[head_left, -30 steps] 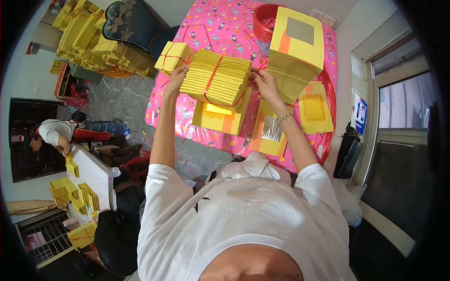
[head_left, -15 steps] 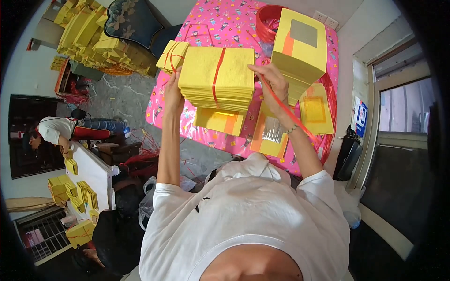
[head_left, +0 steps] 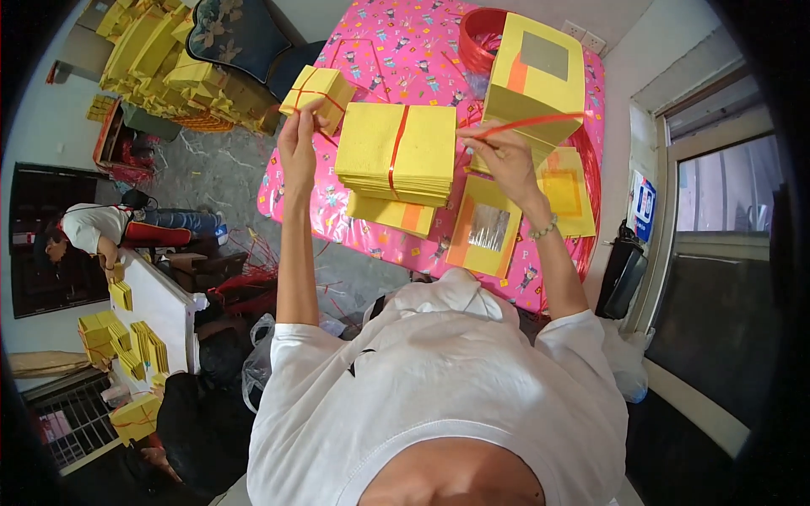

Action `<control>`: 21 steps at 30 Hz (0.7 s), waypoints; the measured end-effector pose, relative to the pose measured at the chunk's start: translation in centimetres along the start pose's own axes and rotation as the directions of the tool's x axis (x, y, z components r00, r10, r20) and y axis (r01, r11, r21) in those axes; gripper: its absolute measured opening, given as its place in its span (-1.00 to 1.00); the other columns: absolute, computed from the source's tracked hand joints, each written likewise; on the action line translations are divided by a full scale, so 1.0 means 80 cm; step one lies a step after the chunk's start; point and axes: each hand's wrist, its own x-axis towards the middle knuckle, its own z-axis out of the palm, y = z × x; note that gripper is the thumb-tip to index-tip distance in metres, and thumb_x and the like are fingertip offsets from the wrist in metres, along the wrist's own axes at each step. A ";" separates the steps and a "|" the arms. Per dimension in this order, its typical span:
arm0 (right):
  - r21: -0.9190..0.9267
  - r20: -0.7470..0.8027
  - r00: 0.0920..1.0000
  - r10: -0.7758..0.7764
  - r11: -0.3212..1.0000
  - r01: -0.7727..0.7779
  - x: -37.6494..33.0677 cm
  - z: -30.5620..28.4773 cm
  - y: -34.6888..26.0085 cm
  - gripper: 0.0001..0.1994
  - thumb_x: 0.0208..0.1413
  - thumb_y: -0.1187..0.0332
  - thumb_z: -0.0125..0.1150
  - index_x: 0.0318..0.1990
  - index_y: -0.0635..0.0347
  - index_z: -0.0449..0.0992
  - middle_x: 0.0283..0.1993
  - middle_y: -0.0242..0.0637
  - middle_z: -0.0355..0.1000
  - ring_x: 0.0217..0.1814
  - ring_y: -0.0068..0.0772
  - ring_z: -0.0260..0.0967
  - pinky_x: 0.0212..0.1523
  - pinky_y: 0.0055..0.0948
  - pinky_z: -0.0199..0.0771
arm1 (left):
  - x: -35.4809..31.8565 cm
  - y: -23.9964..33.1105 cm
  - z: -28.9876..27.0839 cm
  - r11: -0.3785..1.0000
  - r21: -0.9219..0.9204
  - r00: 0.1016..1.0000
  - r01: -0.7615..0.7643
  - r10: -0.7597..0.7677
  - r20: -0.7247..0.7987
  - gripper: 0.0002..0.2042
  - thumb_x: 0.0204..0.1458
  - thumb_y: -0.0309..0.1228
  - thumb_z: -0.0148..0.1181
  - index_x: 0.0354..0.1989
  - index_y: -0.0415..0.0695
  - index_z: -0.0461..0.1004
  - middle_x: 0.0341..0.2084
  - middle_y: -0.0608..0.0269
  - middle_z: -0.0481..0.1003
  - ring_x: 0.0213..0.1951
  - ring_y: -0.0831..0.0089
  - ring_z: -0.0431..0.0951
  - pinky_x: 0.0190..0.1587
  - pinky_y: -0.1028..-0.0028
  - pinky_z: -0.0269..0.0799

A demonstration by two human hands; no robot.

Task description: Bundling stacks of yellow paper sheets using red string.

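Between the hands lies a stack of yellow paper sheets (head_left: 396, 156) crossed by a red string (head_left: 395, 152), on the pink counter (head_left: 405, 51). The left hand (head_left: 297, 143) pinches one string end; the right hand (head_left: 506, 160) grips the other, pulled taut rightward. A small tied yellow bundle (head_left: 319, 88) sits just beyond the left hand.

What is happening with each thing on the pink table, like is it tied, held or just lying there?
Stack of yellow paper sheets: flat on the table, red string running over its top.
Thin red string: pulled taut in the right hand.
Left hand: raised beside the stack, pinching a string end.
Small yellow paper bundle: already tied crosswise with red string.
Tall yellow paper block: standing untied.
Pink patterned tablecloth: spread flat.
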 end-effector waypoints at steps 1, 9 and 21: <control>-0.003 0.000 1.000 0.000 1.000 0.000 0.003 -0.002 -0.002 -0.86 0.05 0.39 0.21 -0.24 0.15 0.61 -0.33 -0.27 0.48 -0.42 -0.45 0.37 -0.37 -0.47 0.37 | 0.007 0.015 0.004 1.000 -0.003 1.000 0.000 0.000 0.000 -0.68 0.26 -0.30 -0.14 -0.08 -0.25 0.48 -0.49 0.39 0.44 -0.34 0.65 0.42 -0.19 0.59 0.32; -0.165 -0.039 0.985 -0.171 0.973 0.163 0.031 -0.009 -0.054 -0.88 -0.05 0.40 0.28 -0.31 0.13 0.60 -0.43 -0.34 0.38 -0.43 -0.41 0.36 -0.38 -0.51 0.38 | 0.006 0.090 0.082 0.831 0.471 0.815 -0.297 -0.036 0.578 -0.77 0.12 -0.46 -0.09 -0.15 -0.18 0.49 -0.56 0.09 0.47 -0.46 0.25 0.49 -0.35 0.33 0.38; -0.161 0.000 0.986 -0.168 0.973 0.166 0.044 0.010 -0.037 -0.89 -0.06 0.40 0.26 -0.33 0.12 0.58 -0.44 -0.33 0.38 -0.41 -0.33 0.39 -0.40 -0.39 0.40 | -0.023 0.082 0.136 0.865 0.453 0.733 -0.215 -0.164 0.661 -0.71 0.01 -0.21 0.11 -0.24 -0.17 0.52 -0.64 0.05 0.45 -0.57 0.18 0.49 -0.47 0.29 0.34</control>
